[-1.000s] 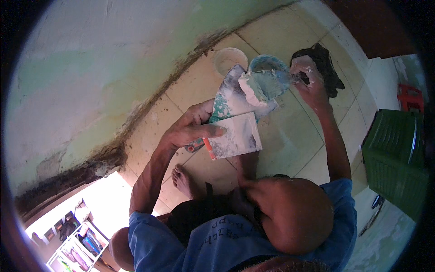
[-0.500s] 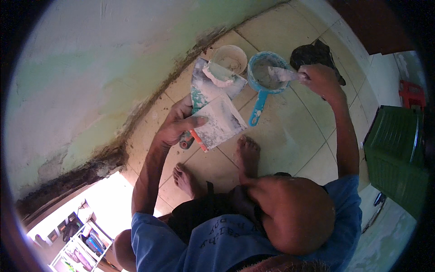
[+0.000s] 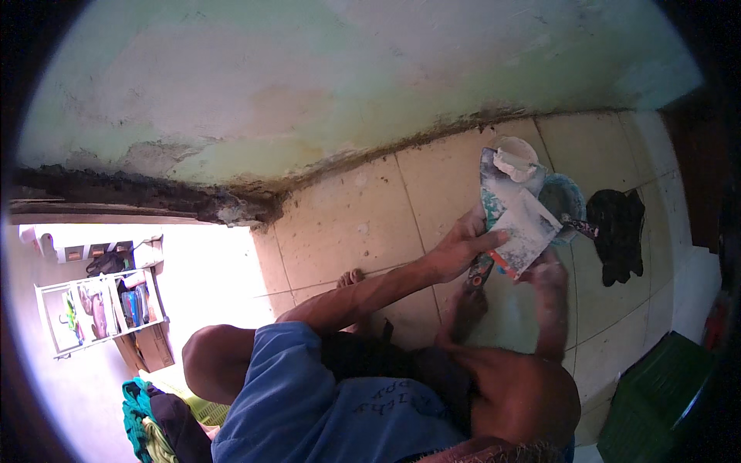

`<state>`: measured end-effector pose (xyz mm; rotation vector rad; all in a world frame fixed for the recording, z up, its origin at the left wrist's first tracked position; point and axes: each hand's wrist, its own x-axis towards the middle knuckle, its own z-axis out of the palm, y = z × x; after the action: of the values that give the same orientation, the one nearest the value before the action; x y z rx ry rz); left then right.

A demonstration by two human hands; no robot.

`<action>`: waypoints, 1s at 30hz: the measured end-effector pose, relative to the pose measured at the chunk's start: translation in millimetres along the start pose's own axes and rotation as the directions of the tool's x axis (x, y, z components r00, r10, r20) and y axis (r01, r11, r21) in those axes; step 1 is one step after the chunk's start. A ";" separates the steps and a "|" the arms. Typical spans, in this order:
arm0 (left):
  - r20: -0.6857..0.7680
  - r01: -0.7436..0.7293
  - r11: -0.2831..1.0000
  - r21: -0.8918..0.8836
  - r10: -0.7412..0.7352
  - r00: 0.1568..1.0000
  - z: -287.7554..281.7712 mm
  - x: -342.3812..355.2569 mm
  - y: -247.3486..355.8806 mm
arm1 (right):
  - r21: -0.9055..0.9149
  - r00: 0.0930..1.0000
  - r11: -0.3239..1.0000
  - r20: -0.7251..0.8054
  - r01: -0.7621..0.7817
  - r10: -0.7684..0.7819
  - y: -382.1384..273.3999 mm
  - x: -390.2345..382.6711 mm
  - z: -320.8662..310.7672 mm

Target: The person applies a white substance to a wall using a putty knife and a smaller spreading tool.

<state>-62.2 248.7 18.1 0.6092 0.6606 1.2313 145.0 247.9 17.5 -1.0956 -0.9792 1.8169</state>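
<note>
My left hand [image 3: 457, 248] grips the near edge of a square flat board [image 3: 529, 225] smeared with white paste and holds it tilted above the tiled floor. My right hand [image 3: 548, 270] is just below the board's lower right corner; whether it holds anything is hidden. Behind the board lie a teal and white bag of powder [image 3: 492, 184], a white bowl [image 3: 515, 158] and a blue dipper [image 3: 565, 197] holding grey mix. A dark tool handle [image 3: 580, 227] pokes out at the board's right side. My bare foot [image 3: 468, 305] rests under the board.
A stained pale green wall [image 3: 324, 100] meets the beige floor tiles [image 3: 347, 231] along a dark, dirty seam. A black cloth [image 3: 617, 228] lies right of the dipper. A green crate [image 3: 656, 401] stands at the lower right. A white shelf rack [image 3: 100, 309] sits far left.
The view has swung left, so the wall fills more of the picture. My right hand left the dipper and came down beside the board. The board stays in my left hand.
</note>
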 end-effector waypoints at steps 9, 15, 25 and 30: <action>-0.158 0.036 0.987 0.157 -0.011 0.987 3.1 -11.8 31.4 | -0.009 0.925 0.996 -0.369 0.093 -0.089 -10.3 4.0 44.4; -0.100 -0.022 0.937 0.350 0.061 0.993 -25.9 -11.7 63.5 | 0.120 0.850 0.923 -0.447 0.366 -0.279 20.1 13.9 -21.9; 0.067 0.113 0.837 0.536 -0.175 0.982 0.6 -65.7 204.0 | 0.388 0.949 0.878 0.026 0.281 -0.315 -91.2 31.5 -14.4; 0.042 0.101 0.874 0.474 -0.137 0.990 -2.9 -105.8 222.9 | 0.280 0.893 0.929 0.309 0.244 -0.327 -187.3 30.8 15.2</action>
<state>-228.4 196.3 192.8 0.9994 0.9328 0.9257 163.7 346.4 179.4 -0.4574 -1.0348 1.8537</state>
